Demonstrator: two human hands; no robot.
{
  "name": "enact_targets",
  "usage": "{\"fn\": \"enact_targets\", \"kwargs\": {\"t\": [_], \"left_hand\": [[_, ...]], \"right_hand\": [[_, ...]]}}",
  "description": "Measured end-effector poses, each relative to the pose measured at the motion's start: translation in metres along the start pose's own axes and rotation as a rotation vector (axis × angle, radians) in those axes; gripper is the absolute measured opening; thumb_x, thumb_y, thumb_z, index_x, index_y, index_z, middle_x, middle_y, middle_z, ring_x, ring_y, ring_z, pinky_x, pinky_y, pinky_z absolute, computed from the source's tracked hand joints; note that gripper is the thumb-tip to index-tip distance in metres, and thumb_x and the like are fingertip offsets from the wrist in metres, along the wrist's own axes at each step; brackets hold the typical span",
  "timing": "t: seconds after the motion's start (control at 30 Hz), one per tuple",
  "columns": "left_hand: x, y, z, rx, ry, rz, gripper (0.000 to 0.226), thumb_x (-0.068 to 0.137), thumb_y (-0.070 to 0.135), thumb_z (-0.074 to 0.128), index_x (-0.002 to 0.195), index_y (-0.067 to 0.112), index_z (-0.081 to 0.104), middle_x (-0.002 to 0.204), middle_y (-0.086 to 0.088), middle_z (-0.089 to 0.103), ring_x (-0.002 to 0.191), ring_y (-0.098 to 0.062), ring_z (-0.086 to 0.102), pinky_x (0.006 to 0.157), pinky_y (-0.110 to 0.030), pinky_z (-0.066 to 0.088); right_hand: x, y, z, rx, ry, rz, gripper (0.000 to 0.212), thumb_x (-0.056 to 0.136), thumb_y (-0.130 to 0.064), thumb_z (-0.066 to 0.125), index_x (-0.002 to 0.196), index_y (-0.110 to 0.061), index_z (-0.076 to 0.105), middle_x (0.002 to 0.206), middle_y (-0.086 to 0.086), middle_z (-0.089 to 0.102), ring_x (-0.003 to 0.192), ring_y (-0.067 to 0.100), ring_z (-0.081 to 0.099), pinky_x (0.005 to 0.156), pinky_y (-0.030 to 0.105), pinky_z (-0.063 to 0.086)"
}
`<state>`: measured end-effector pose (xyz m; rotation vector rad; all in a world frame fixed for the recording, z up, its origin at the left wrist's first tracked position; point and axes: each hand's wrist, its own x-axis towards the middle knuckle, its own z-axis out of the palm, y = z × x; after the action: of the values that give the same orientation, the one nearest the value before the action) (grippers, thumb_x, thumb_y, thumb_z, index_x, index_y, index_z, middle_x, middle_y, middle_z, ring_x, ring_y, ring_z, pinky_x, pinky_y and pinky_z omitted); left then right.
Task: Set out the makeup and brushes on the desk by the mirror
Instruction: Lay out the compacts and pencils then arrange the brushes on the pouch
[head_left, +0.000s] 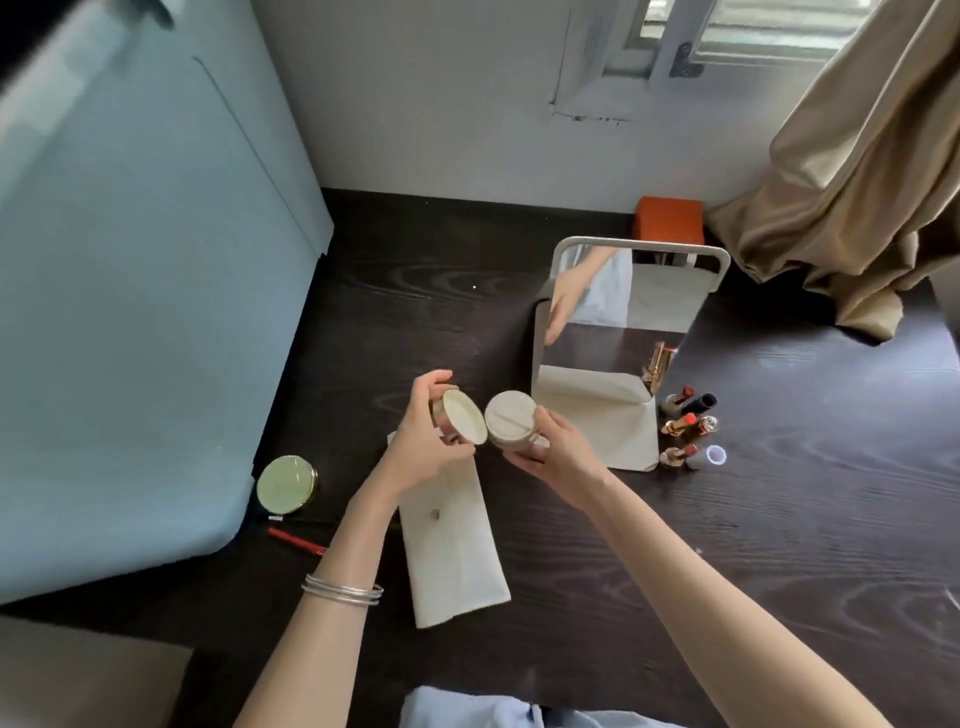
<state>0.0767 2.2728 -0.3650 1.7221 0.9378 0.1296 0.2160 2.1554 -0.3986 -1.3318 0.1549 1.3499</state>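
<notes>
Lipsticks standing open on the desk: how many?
3, in a column right of the mirror: far lipstick, middle lipstick, near lipstick. The one seen in the mirror looks like a reflection.

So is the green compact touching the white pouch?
Apart. The head view shows bare dark desk between the green compact and the white pouch.

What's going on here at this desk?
A person is holding an opened compact above the desk: the left hand grips the lid, the right hand the base with its puff. Three uncapped lipsticks lie right of the mirror. A green compact and a red pencil lie at the left.
</notes>
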Motion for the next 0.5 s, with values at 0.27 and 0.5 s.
{"fn": "enact_targets", "kwargs": {"t": [0.27,0.5], "left_hand": [[0.065,-0.024,-0.032,0.052,-0.018,0.029,0.107,0.062,-0.002,0.082,0.143,0.032,0.021,0.124,0.001,0.041,0.116,-0.01,0.041,0.098,-0.026,0.035],[0.102,-0.044,-0.026,0.115,-0.006,0.027,0.108,0.06,0.002,0.084,0.143,0.034,0.024,0.122,0.015,0.046,0.123,-0.011,0.032,0.102,-0.027,0.026]], "right_hand": [[0.054,-0.001,0.051,0.159,0.308,0.008,0.028,0.1,-0.022,0.04,0.124,-0.008,0.047,0.117,0.008,0.056,0.106,0.018,0.053,0.087,0.032,0.043],[0.077,-0.008,0.068,0.282,0.517,-0.016,0.033,0.102,-0.021,0.035,0.13,-0.006,0.042,0.112,0.006,0.048,0.1,0.017,0.048,0.091,0.03,0.045]]}}
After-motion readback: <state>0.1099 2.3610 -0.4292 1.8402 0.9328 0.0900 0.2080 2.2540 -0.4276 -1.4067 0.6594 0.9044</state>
